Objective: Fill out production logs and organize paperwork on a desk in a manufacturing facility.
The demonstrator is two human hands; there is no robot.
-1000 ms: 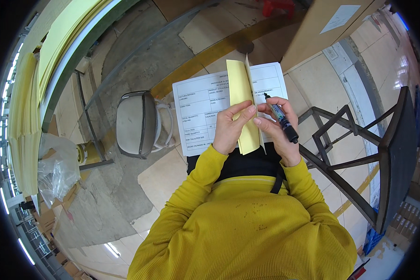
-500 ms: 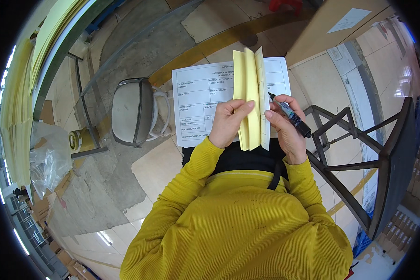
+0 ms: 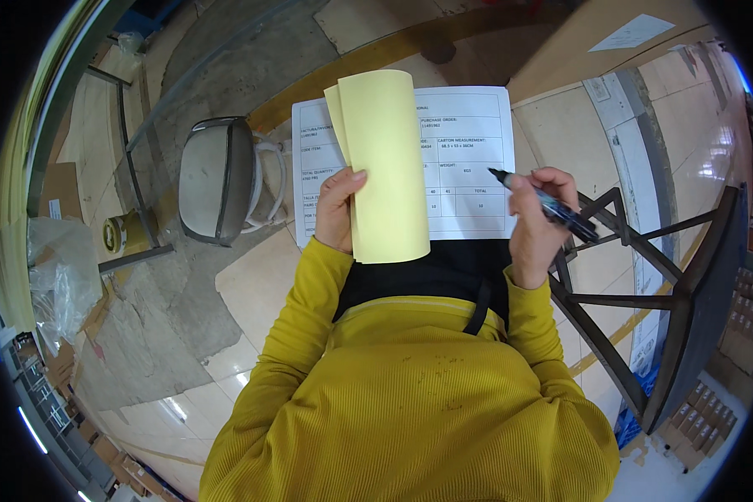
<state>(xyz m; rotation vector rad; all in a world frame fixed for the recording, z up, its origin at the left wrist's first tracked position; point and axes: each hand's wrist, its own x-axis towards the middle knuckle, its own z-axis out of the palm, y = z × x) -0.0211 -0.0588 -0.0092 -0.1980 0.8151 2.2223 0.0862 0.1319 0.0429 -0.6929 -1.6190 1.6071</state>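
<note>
My left hand (image 3: 335, 211) grips a few yellow paper sheets (image 3: 391, 167) by their left edge, thumb on top. The sheets stand curled, with one broad yellow face toward me. Behind them lies a white printed form (image 3: 470, 117) with a ruled table, its middle hidden by the yellow paper. In my right hand (image 3: 535, 226) a black marker (image 3: 571, 219) is held between thumb and fingers, its dark tip pointing left over the form's right part. The marker's tip is apart from the yellow sheets.
A grey padded chair (image 3: 215, 180) stands on the left, near a tape roll (image 3: 115, 236) and clear plastic wrap (image 3: 63, 272). A dark metal frame (image 3: 686, 293) is close on my right. Beyond the form, at right, is a cardboard box (image 3: 577, 58).
The yellow sheets have swung from edge-on to broad face, moving left with my left hand. My right hand has come off the sheets and shifted right, still holding the marker.
</note>
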